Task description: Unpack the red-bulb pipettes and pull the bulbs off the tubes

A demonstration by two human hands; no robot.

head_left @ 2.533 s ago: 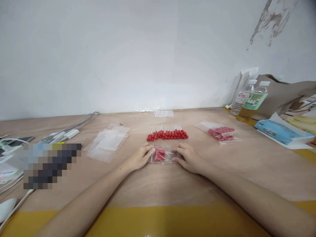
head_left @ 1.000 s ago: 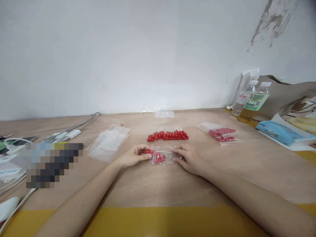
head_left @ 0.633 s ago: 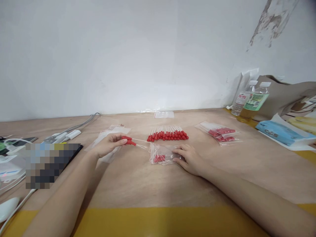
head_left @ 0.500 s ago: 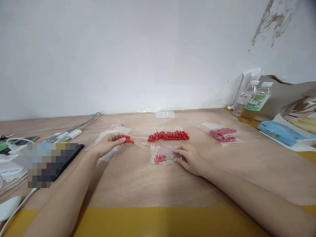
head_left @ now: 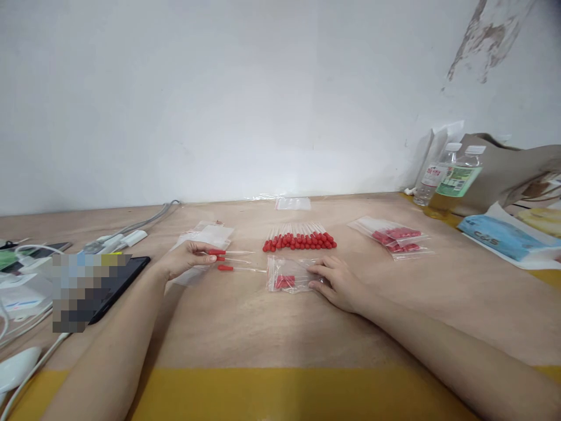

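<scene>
My left hand pinches two droppers by their red rubber bulbs, their thin clear tubes pointing right. Just below them a single dropper lies on the table, its tip at the mouth of a clear zip-lock bag. Inside that bag are several red-bulbed droppers. At the bag's right end, my right hand grips it against the table with thumb and fingers. Behind the bag, a row of droppers lies side by side, bulbs toward me.
Filled bags lie to the right, and flat bags are under and beside my left hand. Bottles and a tissue pack stand at the right. A phone, chargers and cables lie on the left.
My left hand has drawn slightly left and down. One dropper has been let go and lies by the bag's mouth; two stay pinched. My right hand has stayed put.
</scene>
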